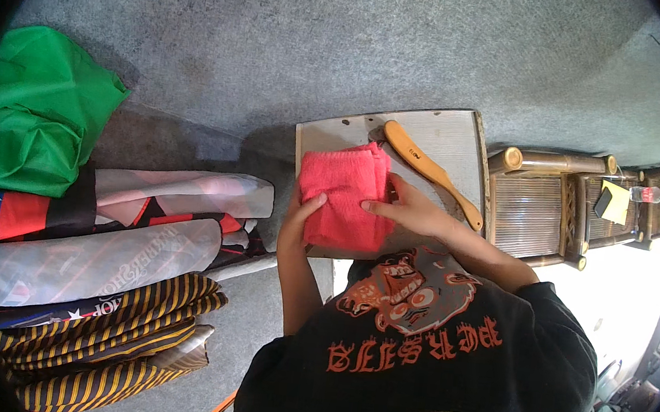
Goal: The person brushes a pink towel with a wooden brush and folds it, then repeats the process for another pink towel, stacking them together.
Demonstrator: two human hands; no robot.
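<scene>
A folded pinkish-red towel (342, 199) is between my two hands, above a small pale-topped table (322, 136). My left hand (300, 213) grips its left edge, thumb lying on the front and fingers hidden behind. On the opposite edge, my right hand (411, 206) also has its thumb pressed to the front, while the other fingers reach partly behind the cloth. The towel's upper right corner shows several loose folded layers. Just beyond my right hand, a curved, orange-brown wooden-handled tool (427, 166) lies slantwise on the tabletop; its exact kind is unclear.
Left of me hang or lie striped black-and-yellow cloths (136, 322), pale printed fabric (119, 253) and a green bag-like cloth (45, 107). Bamboo furniture (528, 213) runs along the right, carrying a yellow paper (616, 203), a dark phone-like object (603, 202) and a bottle (647, 194).
</scene>
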